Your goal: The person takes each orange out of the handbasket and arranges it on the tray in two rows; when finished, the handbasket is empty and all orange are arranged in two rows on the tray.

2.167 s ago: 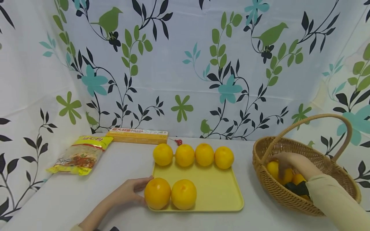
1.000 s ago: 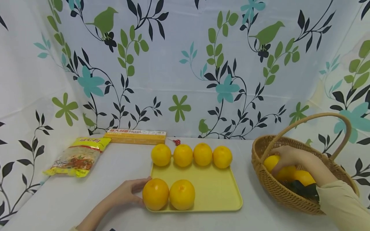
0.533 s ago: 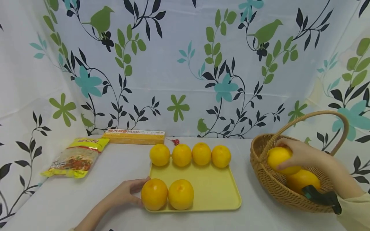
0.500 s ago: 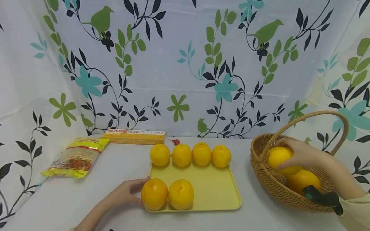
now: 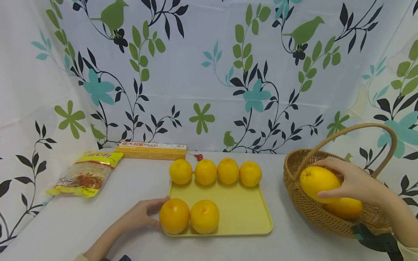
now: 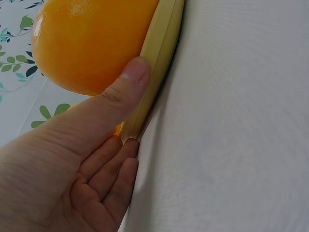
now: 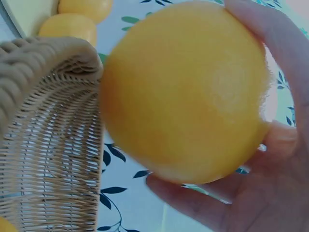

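My right hand (image 5: 354, 177) grips a yellow-orange citrus fruit, an orange (image 5: 319, 183), above the inside of the wicker basket (image 5: 302, 210). In the right wrist view the thumb and fingers curve round it, beside the basket rim. Another orange (image 5: 344, 208) lies in the basket under the hand. My left hand (image 5: 142, 214) rests at the left side of the yellow tray (image 5: 243, 214); in the left wrist view its thumb and fingertips touch the tray's edge. Two larger oranges (image 5: 204, 216) sit along the tray's front, and several smaller ones (image 5: 205, 172) line its back.
A yellow noodle bag (image 5: 86, 175) lies at the left, with a pasta box (image 5: 151, 150) behind it. A small red item (image 5: 198, 157) lies beyond the back row. The basket's handle (image 5: 356, 127) arches over its opening. A patterned curtain (image 5: 202, 72) closes off the back.
My right hand has taken hold of an orange deep in the basket and raised it toward the rim. The left hand stays at the tray's edge. The view has shifted slightly.
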The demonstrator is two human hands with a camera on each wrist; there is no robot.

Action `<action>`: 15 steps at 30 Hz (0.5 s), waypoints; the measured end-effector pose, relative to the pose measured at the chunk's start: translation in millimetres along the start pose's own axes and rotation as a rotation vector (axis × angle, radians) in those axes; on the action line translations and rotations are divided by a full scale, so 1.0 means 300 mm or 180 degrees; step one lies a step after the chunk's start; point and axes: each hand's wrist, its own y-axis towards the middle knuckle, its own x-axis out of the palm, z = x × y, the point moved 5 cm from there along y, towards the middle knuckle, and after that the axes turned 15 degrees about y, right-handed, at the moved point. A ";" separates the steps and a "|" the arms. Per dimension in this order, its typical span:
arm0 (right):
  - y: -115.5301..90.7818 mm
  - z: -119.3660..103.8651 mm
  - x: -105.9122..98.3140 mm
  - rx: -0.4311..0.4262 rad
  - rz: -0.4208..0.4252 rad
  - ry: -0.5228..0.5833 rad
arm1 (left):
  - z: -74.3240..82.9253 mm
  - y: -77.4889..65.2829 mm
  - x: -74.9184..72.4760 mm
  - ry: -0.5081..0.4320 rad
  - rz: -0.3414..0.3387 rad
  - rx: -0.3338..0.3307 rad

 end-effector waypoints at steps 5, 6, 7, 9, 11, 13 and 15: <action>0.001 -0.015 0.012 -0.0260 0.0258 0.0131 | 0.007 0.002 -0.005 0.0007 0.0003 0.0087; 0.004 -0.019 0.015 -0.0336 0.0316 0.0162 | 0.008 0.002 -0.006 0.0007 0.0007 0.0104; 0.007 -0.022 0.020 -0.0406 0.0379 0.0183 | 0.008 0.001 -0.007 0.0002 0.0009 0.0117; 0.015 -0.029 0.033 -0.0518 0.0490 0.0237 | 0.009 0.000 -0.008 -0.0008 0.0016 0.0132; 0.020 -0.034 0.046 -0.0544 0.0609 0.0238 | 0.009 0.000 -0.007 -0.0046 0.0014 0.0132; 0.023 -0.039 0.059 -0.0528 0.0703 0.0260 | 0.007 0.000 -0.006 -0.0081 0.0014 0.0132; 0.023 -0.046 0.072 -0.0516 0.0777 0.0310 | 0.004 0.001 -0.006 -0.0087 0.0019 0.0127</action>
